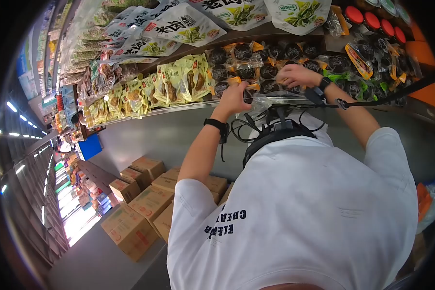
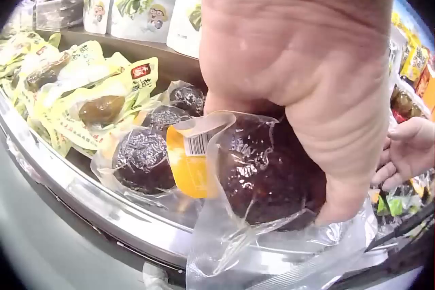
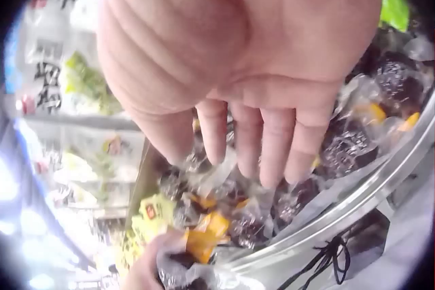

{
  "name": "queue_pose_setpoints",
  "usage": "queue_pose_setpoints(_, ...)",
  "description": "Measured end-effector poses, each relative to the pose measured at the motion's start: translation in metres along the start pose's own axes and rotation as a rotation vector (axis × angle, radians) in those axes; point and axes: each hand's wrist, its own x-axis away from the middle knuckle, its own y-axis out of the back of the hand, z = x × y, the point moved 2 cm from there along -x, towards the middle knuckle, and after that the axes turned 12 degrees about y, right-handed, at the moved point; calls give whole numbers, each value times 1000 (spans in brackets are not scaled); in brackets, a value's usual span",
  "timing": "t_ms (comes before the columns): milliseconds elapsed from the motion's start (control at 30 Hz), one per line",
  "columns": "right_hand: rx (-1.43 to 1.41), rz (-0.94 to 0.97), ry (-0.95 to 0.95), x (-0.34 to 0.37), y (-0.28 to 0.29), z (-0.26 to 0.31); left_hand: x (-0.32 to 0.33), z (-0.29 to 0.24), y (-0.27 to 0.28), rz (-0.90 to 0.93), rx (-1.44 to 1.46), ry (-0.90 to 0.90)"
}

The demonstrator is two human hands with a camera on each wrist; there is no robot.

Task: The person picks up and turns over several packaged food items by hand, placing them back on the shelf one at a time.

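My left hand [image 1: 233,100] grips a dark round item in clear plastic [image 2: 262,167] at the shelf's front edge; an orange label [image 2: 187,161] shows on its side. In the left wrist view the fingertips are hidden behind the item. My right hand [image 1: 298,76] hovers over the rows of dark packs, its fingers extended and slightly bent in the right wrist view, with nothing seen held. Another dark pack [image 2: 141,159] lies beside the gripped one. Several more dark packs [image 3: 346,147] lie near the right hand.
Yellow packs [image 1: 171,84] lie left of the dark ones. White and green pouches [image 1: 184,24] stand behind. A metal rail [image 2: 122,218] edges the shelf. Cardboard boxes [image 1: 129,232] stand on the lower left. Black cables [image 1: 246,126] hang at the chest; a dark strap [image 1: 396,99] crosses right.
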Motion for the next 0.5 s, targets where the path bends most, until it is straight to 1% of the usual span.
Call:
queue_pose_setpoints(33, -49, -107, 37, 11, 13, -6, -5, 0, -2, 34, -83, -21)
queue_pose_setpoints(67, -103, -233, 47, 24, 26, -16, -12, -1, -2, 35, -77, -25)
queue_pose_setpoints(100, -158, -361, 58, 38, 39, -30, -19, -3, -1, 46, -92, -89)
queue_pose_setpoints(133, -176, -410, 59, 52, 54, -47, -27, -6, 0, 56, -109, -157)
queue_pose_setpoints(167, -194, -461, 60, 68, 72, -71, -37, -6, 1, 57, -105, -169)
queue_pose_setpoints(200, 85, -436, 254, 90, 98, -115, -48, -6, 0, 28, -143, -231)
queue_pose_setpoints(233, 88, -532, 216, 111, 97, -121, -59, -9, 1, -3, -180, -295)
queue_pose_setpoints(267, 86, -629, 179, 133, 96, -127, -68, -13, 5, 56, -186, -281)
queue_pose_setpoints(300, -207, -839, -87, 161, 75, -115, -79, -14, 5, 57, -179, -302)
queue_pose_setpoints(367, -193, -909, -107, 202, 67, -140, -97, -14, 2, -33, -327, -435)
queue_pose_setpoints(400, -227, -942, -120, 222, 63, -158, -100, -19, 8, 14, -365, -415)
queue_pose_setpoints(433, -263, -971, -135, 242, 58, -180, -106, -19, 9, 15, -358, -426)
queue_pose_setpoints(500, -335, -1011, -171, 276, 49, -236, -117, -13, 4, -41, -427, -425)
